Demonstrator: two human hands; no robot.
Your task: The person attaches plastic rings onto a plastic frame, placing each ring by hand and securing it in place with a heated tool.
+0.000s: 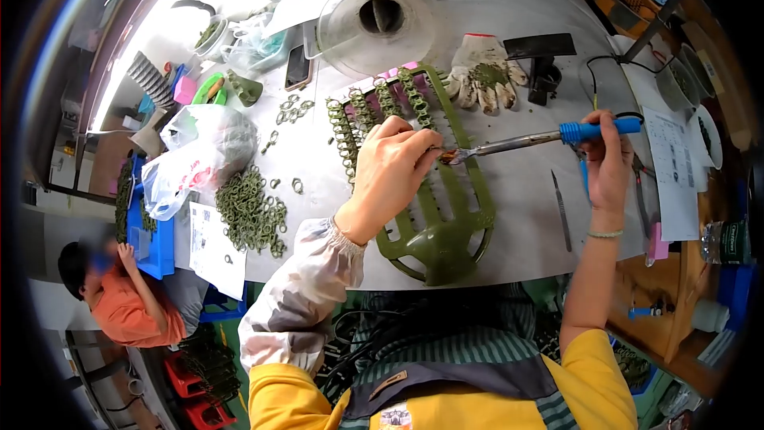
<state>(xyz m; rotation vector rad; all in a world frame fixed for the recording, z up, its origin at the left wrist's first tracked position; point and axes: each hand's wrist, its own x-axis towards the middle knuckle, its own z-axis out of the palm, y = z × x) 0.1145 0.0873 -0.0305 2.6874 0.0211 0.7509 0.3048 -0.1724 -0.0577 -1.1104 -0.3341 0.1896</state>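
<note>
My left hand (386,175) is over a green wax frame (438,243), its thumb and fingertips pinched together. What they hold, if anything, is too small to make out. My right hand (609,163) grips the blue handle of a soldering iron (517,142). The iron points left, its dark tip close to my left fingertips above the frame. Rows of green rings (415,99) stand along the far part of the frame's bars. My left hand and wrist hide part of the frame.
A pile of loose green rings (251,211) lies left, near a plastic bag (207,143). Behind the frame are a phone (298,68), a suction hood (374,28), a stained glove (485,72) and a black stand (541,68). A scalpel (562,211) lies right. A seated person (131,295) is left.
</note>
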